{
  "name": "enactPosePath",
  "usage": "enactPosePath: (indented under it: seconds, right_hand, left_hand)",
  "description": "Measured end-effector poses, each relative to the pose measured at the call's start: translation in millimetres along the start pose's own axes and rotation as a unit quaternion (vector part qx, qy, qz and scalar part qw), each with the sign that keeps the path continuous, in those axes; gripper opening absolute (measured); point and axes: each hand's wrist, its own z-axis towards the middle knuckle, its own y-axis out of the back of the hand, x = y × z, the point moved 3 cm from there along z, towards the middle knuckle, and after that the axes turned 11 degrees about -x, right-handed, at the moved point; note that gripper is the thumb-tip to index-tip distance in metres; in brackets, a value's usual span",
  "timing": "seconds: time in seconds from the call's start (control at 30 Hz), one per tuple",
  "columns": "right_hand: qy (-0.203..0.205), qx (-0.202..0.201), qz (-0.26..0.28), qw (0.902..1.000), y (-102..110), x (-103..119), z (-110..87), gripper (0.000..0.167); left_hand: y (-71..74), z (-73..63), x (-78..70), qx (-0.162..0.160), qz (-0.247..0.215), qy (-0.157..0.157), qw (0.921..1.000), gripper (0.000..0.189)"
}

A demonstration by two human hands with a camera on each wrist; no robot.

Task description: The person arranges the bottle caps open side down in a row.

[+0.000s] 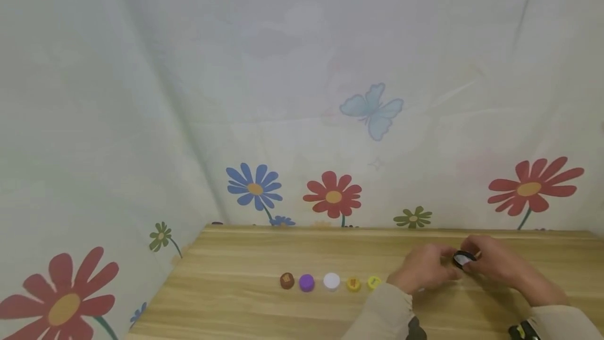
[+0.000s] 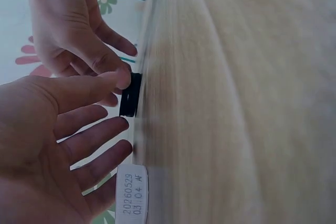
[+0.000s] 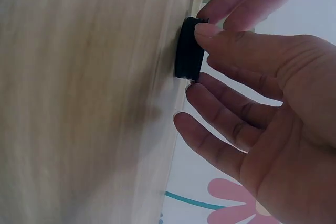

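In my right hand (image 1: 495, 264) I pinch a black bottle cap (image 1: 464, 259) over the right part of the table, its pale inside showing in the head view. The right thumb presses the cap's side in the right wrist view, the other fingers spread below it. My left hand (image 1: 427, 269) is just left of the cap, fingers spread and extended, fingertips close to the cap's edge in the left wrist view. By the left hand's little finger sits a white cap (image 2: 131, 195) with a printed date on its side; the left hand mostly hides it in the head view.
Left of the hands, a row of caps runs across the wooden table (image 1: 236, 308): brown (image 1: 287, 280), purple (image 1: 306, 283), white (image 1: 332, 281), gold (image 1: 353, 284) and yellow (image 1: 374, 282), the last beside the left sleeve. A flower-printed curtain (image 1: 283, 135) stands behind the table.
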Motion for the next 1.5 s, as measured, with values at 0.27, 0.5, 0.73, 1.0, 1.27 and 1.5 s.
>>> enactPosePath:
  seconds: [0.27, 0.5, 0.73, 1.0, 1.27, 1.5]
  right_hand:
    - [-0.005, 0.010, 0.025, 0.9996, -1, 3, 1.1, 0.018]
    - [-0.054, 0.047, 0.110, 0.9913, 5, 14, 0.2, 0.016]
    - [-0.054, 0.078, 0.179, 0.9792, 10, 24, -0.4, 0.020]
    - [-0.026, 0.077, 0.186, 0.9791, 12, 27, 0.3, 0.017]
    - [0.005, 0.074, 0.189, 0.9792, 11, 26, 0.5, 0.014]
    - [-0.012, 0.086, 0.216, 0.9724, 13, 27, 0.4, 0.018]
  left_hand:
    - [4.2, 0.3, 1.7, -0.017, 0.006, -0.009, 0.9998, 0.039]
    - [12.2, 0.5, 9.0, -0.088, -0.060, 0.053, 0.9929, 0.023]
    - [23.6, -3.6, 16.8, -0.130, -0.065, 0.032, 0.9889, 0.014]
    - [30.1, -9.7, 21.4, -0.140, -0.096, 0.058, 0.9838, 0.011]
    - [32.4, -11.6, 22.8, -0.109, -0.142, 0.092, 0.9794, 0.014]
    - [35.5, -12.0, 22.2, -0.082, -0.114, 0.037, 0.9894, 0.034]
